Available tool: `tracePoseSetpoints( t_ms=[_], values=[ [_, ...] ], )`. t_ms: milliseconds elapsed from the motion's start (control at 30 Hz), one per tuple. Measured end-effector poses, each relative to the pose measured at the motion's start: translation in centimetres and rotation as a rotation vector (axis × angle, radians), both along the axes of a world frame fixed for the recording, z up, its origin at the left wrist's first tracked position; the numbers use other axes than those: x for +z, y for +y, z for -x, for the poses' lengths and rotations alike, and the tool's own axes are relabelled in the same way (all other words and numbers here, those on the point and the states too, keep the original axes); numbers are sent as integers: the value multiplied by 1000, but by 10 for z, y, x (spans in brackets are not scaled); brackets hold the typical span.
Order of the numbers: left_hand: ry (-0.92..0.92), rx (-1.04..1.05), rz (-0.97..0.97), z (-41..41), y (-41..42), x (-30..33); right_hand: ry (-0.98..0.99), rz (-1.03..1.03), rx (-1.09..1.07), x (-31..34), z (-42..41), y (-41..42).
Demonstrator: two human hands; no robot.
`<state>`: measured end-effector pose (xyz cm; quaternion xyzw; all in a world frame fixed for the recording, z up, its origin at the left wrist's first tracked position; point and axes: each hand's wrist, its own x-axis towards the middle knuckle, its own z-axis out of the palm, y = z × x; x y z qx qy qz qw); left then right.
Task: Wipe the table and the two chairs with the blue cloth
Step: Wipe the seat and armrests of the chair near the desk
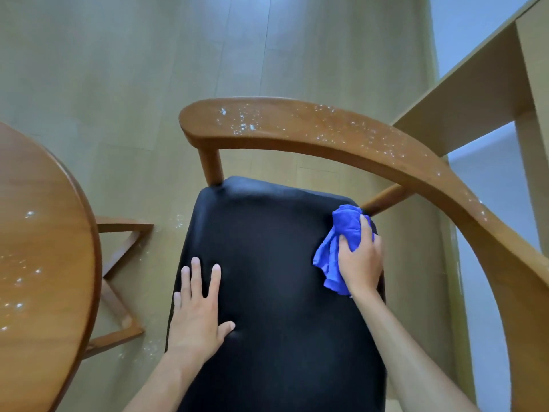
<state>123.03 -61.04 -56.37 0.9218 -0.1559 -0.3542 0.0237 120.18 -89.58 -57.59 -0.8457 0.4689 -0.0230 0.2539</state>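
Observation:
A wooden chair with a black padded seat (267, 278) stands below me. Its curved backrest rail (297, 126) is sprinkled with white specks. My right hand (361, 260) grips the crumpled blue cloth (341, 233) and holds it against the seat's far right corner. My left hand (197, 307) lies flat on the seat's left side, fingers straight and spread. The round wooden table (44, 263) is at the left, with white specks on its top. Only one chair is in view.
The table's wooden base legs (118, 263) show on the floor between table and chair. White specks lie on the pale wood floor (154, 349) near the seat's left edge. A light wooden shelf unit (475, 93) stands at the upper right.

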Motion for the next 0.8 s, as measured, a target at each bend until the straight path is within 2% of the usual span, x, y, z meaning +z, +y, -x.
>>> tracePoseSetpoints(
  t_ms=[67,133,233,267,367,400,667,800],
  values=[
    [1,6,3,-1,0,1,-37,55,201,7,-22,26],
    [5,4,0,-1,1,1,-30,277,385,18,-36,37],
    [3,9,-6,-1,1,1,-20,556,429,29,-36,36],
    [4,12,-4,-1,1,1,-10,545,453,28,-33,38],
    [5,23,10,0,1,-1,75,160,607,14,-23,60],
    [-1,26,12,0,1,-2,95,88,619,8,-19,67],
    [-1,43,65,0,4,-5,-5,192,505,-12,-14,93],
    [20,49,79,-4,7,1,-91,78,830,-3,10,104]
  ],
)
